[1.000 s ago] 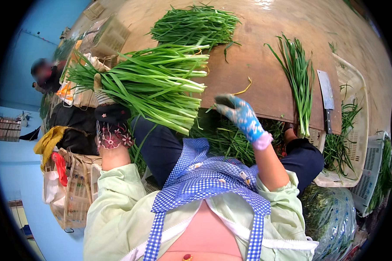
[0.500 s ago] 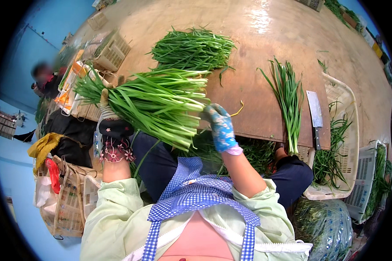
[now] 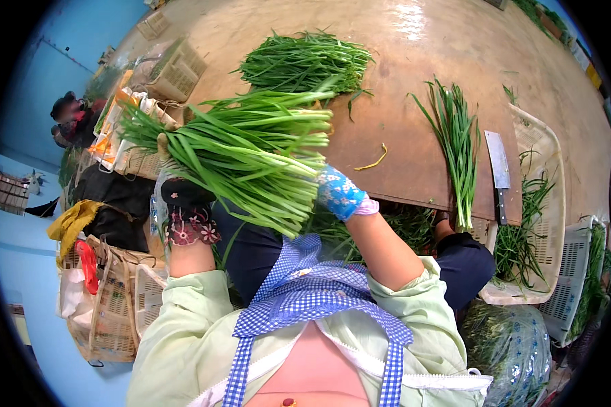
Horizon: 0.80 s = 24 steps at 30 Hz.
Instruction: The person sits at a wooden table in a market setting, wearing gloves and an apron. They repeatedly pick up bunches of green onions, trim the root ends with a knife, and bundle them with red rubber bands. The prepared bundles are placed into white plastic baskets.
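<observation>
Board [image 3: 400,163], one cleaver [image 3: 497,163], one hand-held bunch [image 3: 244,156]

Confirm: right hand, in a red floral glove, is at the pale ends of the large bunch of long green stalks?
The colour is wrong: the head view shows the right hand in a blue floral glove, at the pale ends of the large bunch of long green stalks.

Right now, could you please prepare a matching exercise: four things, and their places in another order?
1. Wide green bunch with pale stems
2. Metal cleaver with black handle
3. Thin yellow strip
4. Blue flowered glove

A. On the right hand
B. On the brown wooden board, beside the cream plastic crate
C. In the left hand's grip
D. On the board, near the right hand

Pairs: 1C, 2B, 3D, 4A
</observation>
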Motion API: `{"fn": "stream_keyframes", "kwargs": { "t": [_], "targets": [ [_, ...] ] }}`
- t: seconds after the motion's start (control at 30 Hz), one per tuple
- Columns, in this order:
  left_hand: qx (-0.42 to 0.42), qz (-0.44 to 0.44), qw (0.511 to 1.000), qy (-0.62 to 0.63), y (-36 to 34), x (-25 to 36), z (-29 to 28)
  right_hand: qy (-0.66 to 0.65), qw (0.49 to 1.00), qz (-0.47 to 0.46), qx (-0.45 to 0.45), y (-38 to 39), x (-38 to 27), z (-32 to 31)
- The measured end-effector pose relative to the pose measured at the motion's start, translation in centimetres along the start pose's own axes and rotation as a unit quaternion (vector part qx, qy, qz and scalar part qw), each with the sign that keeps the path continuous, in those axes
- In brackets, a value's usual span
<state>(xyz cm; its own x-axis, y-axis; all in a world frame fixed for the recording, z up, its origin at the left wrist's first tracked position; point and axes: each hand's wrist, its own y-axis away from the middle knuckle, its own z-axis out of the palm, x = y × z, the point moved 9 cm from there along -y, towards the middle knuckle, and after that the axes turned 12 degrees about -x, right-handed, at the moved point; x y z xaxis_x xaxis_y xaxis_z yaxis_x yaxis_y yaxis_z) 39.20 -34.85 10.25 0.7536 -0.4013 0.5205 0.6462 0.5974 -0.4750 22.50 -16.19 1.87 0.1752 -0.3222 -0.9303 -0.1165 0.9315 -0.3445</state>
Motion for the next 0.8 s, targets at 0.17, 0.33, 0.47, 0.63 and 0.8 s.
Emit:
{"fn": "stream_keyframes", "kwargs": {
  "t": [0.17,0.33,0.47,0.63,0.8],
  "targets": [
    [0.001,-0.035,0.999,-0.014,0.5,-1.2,1.9,-0.329,0.917,0.116,0.195,3.1,1.8,-0.1],
    [0.181,-0.018,0.98,-0.084,2.8,1.4,-4.1,-0.253,0.948,0.174,0.083,11.2,2.4,-1.1],
    [0.252,0.014,0.965,-0.071,3.6,2.7,-8.2,0.243,0.88,0.404,-0.065,15.1,2.6,-2.2],
    [0.204,-0.016,0.978,-0.035,2.8,0.3,-7.0,0.018,0.98,0.188,0.066,6.3,-2.7,-1.3],
    [0.185,-0.037,0.98,-0.062,1.7,-1.5,-2.6,-0.316,0.94,0.104,0.077,0.7,-0.6,1.6]
  ]
}}
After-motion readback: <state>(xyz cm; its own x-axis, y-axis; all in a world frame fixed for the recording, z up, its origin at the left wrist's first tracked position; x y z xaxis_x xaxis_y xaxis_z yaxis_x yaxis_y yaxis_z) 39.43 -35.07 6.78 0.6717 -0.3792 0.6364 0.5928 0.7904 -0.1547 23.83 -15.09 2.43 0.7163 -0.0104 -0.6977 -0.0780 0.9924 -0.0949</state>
